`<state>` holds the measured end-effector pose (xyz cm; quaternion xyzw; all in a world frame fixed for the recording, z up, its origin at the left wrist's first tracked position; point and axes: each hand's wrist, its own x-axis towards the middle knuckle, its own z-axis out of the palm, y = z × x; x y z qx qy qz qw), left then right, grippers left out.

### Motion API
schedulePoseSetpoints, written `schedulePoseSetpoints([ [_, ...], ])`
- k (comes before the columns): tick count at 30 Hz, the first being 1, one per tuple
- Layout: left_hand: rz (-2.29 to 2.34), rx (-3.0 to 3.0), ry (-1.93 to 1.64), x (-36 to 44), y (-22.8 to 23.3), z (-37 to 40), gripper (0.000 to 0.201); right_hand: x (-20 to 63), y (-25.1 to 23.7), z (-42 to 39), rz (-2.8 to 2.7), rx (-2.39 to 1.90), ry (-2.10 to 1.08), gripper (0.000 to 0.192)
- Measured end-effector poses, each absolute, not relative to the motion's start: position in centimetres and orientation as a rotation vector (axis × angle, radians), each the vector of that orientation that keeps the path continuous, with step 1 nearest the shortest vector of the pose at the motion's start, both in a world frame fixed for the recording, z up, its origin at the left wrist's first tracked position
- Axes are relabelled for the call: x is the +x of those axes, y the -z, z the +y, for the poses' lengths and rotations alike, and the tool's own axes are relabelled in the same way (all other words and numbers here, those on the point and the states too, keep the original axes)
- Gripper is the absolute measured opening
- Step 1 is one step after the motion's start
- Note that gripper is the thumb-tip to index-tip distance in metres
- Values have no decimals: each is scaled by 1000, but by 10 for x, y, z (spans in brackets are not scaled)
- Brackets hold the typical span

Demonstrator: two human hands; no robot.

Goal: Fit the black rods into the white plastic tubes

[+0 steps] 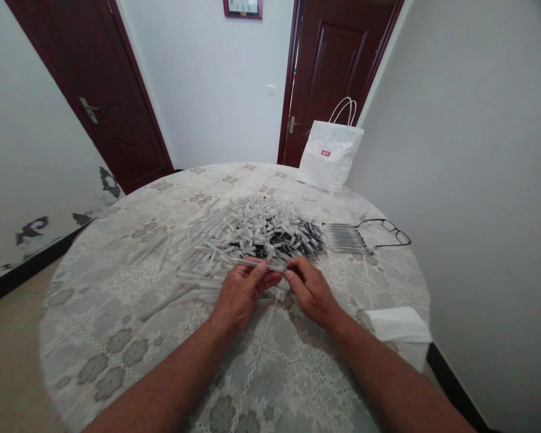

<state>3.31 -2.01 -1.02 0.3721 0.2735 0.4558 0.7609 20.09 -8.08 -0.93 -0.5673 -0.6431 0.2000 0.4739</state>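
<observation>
Tube (pixel 258 263) ends hidden inside left hand (pixel 241 294), right hand (pixel 310 290) grips.

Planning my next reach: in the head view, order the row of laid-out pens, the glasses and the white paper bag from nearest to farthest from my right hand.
From the right hand:
1. Row of laid-out pens, just beyond it to the right.
2. Glasses, farther right, past the row.
3. White paper bag, at the table's far edge by the door.

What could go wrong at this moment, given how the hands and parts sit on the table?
1. The thin clear plastic tube is pinched only by fingertips of the left hand and right hand; it may slip into the heap of white and black pen parts.
2. The black-framed glasses lie close to the round table's edge and might get knocked off.
</observation>
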Motion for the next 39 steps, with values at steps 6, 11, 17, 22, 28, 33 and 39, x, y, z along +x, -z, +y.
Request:
schedulePoseSetpoints([
  [6,591,815,-979,33,11,-20,25,201,16,-77,-1541,-1400,-567,38],
  [11,601,811,-1003,33,12,-20,24,203,19,-78,-1514,-1340,-564,18],
  [17,581,817,-997,33,14,-20,26,204,20,-78,-1573,-1370,-514,24],
  [22,600,803,-985,34,12,-21,28,204,20,-79,-1578,-1344,-546,25],
  [28,610,792,-992,34,8,-22,31,204,16,-81,-1572,-1332,-466,12],
  [33,594,821,-978,34,10,-22,31,204,13,-81,-1589,-1399,-438,14],
  [39,607,861,-975,35,12,-23,32,203,15,-82,-1579,-1437,-451,22],
])
